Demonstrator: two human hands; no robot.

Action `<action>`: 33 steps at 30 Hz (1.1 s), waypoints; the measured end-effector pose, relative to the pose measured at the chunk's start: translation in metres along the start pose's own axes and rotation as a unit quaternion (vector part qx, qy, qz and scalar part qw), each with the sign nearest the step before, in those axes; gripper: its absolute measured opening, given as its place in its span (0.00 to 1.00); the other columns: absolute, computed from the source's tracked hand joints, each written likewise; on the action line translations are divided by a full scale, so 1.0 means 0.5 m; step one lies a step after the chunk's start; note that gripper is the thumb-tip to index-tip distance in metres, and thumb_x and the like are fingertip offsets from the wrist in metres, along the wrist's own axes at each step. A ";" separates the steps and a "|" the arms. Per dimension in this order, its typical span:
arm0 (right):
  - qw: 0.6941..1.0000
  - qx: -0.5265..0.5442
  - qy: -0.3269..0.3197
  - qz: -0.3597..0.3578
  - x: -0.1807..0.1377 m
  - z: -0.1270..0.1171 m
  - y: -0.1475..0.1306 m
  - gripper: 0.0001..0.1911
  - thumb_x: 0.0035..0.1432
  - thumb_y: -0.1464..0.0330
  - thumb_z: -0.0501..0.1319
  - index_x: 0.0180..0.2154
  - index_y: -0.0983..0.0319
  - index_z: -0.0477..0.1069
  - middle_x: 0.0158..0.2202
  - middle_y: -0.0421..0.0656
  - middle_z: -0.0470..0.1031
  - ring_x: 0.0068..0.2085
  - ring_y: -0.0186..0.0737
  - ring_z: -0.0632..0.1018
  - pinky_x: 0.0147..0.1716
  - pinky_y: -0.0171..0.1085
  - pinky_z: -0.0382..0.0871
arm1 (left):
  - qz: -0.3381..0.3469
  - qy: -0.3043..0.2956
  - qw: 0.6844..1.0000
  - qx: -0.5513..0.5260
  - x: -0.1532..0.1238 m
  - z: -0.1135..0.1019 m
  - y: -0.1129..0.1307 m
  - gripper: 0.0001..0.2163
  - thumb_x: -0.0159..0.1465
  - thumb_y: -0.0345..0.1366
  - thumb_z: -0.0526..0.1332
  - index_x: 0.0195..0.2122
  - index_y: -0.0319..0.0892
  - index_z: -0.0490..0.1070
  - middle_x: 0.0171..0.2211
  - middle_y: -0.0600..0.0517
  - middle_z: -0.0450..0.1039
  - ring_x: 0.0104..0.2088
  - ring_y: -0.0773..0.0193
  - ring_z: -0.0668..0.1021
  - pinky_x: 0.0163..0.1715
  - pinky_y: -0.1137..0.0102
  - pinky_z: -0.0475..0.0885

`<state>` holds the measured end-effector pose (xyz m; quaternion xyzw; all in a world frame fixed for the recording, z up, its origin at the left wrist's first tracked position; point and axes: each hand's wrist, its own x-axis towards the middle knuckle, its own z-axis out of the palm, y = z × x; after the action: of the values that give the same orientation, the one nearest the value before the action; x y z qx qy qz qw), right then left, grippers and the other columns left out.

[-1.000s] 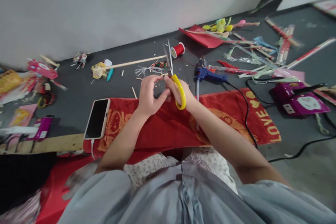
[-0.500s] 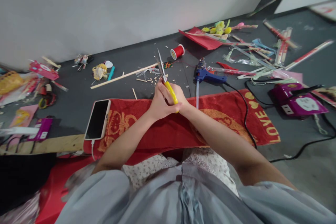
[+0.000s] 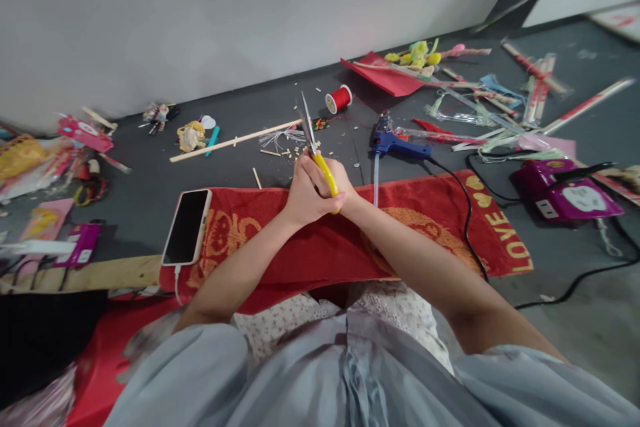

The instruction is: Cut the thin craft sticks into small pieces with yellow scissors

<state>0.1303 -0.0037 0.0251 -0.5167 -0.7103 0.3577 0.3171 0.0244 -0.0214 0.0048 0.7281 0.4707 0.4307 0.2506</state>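
Observation:
My left hand [image 3: 306, 195] and my right hand [image 3: 341, 177] are clasped together over the front part of the red towel. Between them is a pair of scissors [image 3: 327, 173] with yellow handles, its metal blades pointing away from me. The left thumb lies across the yellow handle; the right fingers are largely covered by the left hand. A thin wooden stick [image 3: 235, 141] reaches from the left to the blades, its right end at them. Whether the blades grip it I cannot tell. Small wood bits [image 3: 287, 155] lie scattered close to the blades.
A red thread spool [image 3: 339, 99] stands beyond the scissors, and a blue glue gun [image 3: 403, 145] with its cord sits to their right. On the red towel [image 3: 320, 250] rests a phone [image 3: 187, 228]. A purple power box [image 3: 565, 190] is at far right; craft scraps crowd both sides.
The stick's left end has shifted slightly up and left. The scissors have turned very slightly; both hands stay in nearly the same place around them.

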 end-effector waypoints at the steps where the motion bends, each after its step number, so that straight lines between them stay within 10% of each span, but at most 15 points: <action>1: 1.000 -0.004 -0.003 -0.003 0.001 0.000 0.001 0.21 0.63 0.54 0.46 0.32 0.61 0.68 0.28 0.43 0.70 0.29 0.36 0.69 0.30 0.35 0.60 | -0.002 0.001 1.000 -0.001 0.000 0.001 -0.001 0.38 0.45 0.46 0.69 0.54 0.41 0.55 0.56 0.37 0.60 0.61 0.45 0.65 0.63 0.47 0.61; 20: 0.997 0.079 0.003 0.024 -0.009 -0.010 -0.014 0.25 0.60 0.47 0.48 0.27 0.60 0.64 0.24 0.40 0.70 0.26 0.34 0.68 0.27 0.34 0.58 | 0.056 -0.004 0.998 -0.012 -0.010 -0.009 -0.021 0.49 0.49 0.61 0.65 0.65 0.46 0.41 0.65 0.36 0.50 0.66 0.45 0.59 0.64 0.51 0.59; 28: 0.987 -0.138 0.068 0.047 -0.015 -0.074 -0.006 0.26 0.58 0.45 0.51 0.29 0.61 0.68 0.27 0.45 0.73 0.27 0.38 0.70 0.26 0.36 0.53 | 0.160 0.084 0.971 0.155 -0.004 -0.060 0.026 0.21 0.66 0.41 0.53 0.59 0.46 0.53 0.48 0.44 0.68 0.41 0.62 0.76 0.38 0.67 0.74; 33: 0.978 -0.199 0.063 0.016 -0.019 -0.080 0.000 0.28 0.58 0.43 0.51 0.32 0.62 0.68 0.28 0.47 0.74 0.28 0.41 0.73 0.27 0.37 0.54 | 0.201 0.169 0.929 0.261 0.014 -0.092 0.025 0.12 0.67 0.39 0.53 0.49 0.44 0.64 0.42 0.45 0.72 0.45 0.59 0.76 0.47 0.61 0.72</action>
<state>0.1655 -0.0055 0.0458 -0.6024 -0.7372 0.1810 0.2466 -0.0082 -0.0225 0.0401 0.7636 0.4458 0.4506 -0.1230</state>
